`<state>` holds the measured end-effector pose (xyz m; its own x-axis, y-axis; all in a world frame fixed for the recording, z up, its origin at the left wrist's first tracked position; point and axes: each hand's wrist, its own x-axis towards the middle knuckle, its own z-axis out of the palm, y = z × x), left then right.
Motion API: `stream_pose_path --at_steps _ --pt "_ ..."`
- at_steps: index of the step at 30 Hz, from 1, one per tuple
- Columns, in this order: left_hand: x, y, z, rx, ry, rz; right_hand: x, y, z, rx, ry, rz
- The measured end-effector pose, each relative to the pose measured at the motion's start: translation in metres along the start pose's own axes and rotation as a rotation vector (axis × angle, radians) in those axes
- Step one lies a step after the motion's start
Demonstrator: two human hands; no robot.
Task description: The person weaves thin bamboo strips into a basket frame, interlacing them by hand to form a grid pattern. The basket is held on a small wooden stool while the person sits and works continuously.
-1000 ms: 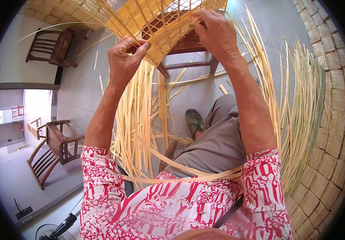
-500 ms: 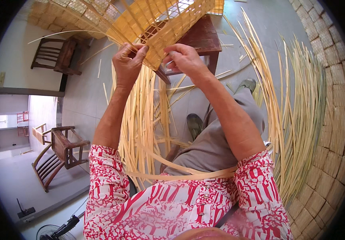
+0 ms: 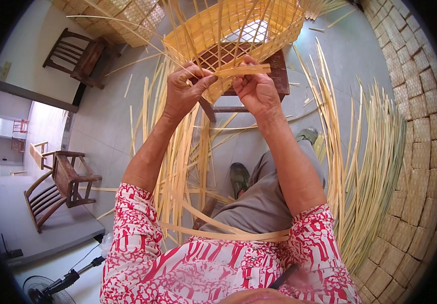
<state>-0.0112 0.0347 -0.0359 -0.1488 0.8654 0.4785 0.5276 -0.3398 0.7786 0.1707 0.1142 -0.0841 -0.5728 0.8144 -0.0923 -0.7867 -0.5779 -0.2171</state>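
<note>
A partly woven yellow bamboo basket (image 3: 284, 30), with long upright strips standing loose from its near side, rests tilted on a dark red wooden stool (image 3: 278, 76). At its near corner, my left hand (image 3: 184, 91) pinches a flat bamboo strip (image 3: 254, 70) between thumb and forefinger. The strip's free end points right and crosses in front of the curled fingers of my right hand (image 3: 260, 96). That hand is turned palm up, its fingers closed about the strip; their exact hold is partly hidden.
Long loose bamboo strips (image 3: 178, 152) lie below my left forearm. On the right spreads a bundle of thin greenish strips (image 3: 375, 167), beside stacked woven pieces (image 3: 416, 182). Wooden chairs (image 3: 69, 177) stand left, with a black fan (image 3: 51, 289) at the lower left.
My right hand has turned from palm down to palm up and now meets the strip. The strip's end now shows pointing right. My view has shifted, revealing more of the basket.
</note>
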Motion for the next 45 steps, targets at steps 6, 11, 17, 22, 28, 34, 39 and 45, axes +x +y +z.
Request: stream_pose_path --at_steps 6,11,17,22,28,34,39,45 --pt "0.002 -0.011 -0.01 -0.001 -0.093 0.031 0.003 -0.004 0.012 -0.35 -0.171 0.013" --pt "0.003 -0.012 -0.011 -0.055 -0.101 -0.031 -0.007 -0.002 0.041 -0.638 -0.264 -0.145" --pt "0.007 -0.012 -0.009 -0.04 -0.093 0.018 -0.006 -0.004 0.033 -0.875 -0.385 -0.24" --pt "0.009 -0.013 -0.003 -0.033 -0.077 0.022 -0.002 0.011 0.02 -0.628 -0.205 -0.334" --pt "0.011 -0.017 0.001 -0.079 -0.003 -0.03 -0.003 0.021 0.021 -0.257 0.042 -0.256" --pt "0.013 -0.011 0.006 0.019 0.037 -0.039 -0.001 0.021 0.02 -0.21 0.055 -0.226" --pt "0.013 -0.016 0.002 0.09 0.059 -0.026 -0.002 0.019 0.023 -0.46 0.03 -0.211" --pt "0.017 -0.011 0.0 0.146 0.06 0.007 -0.006 0.006 0.023 -0.902 -0.09 -0.286"
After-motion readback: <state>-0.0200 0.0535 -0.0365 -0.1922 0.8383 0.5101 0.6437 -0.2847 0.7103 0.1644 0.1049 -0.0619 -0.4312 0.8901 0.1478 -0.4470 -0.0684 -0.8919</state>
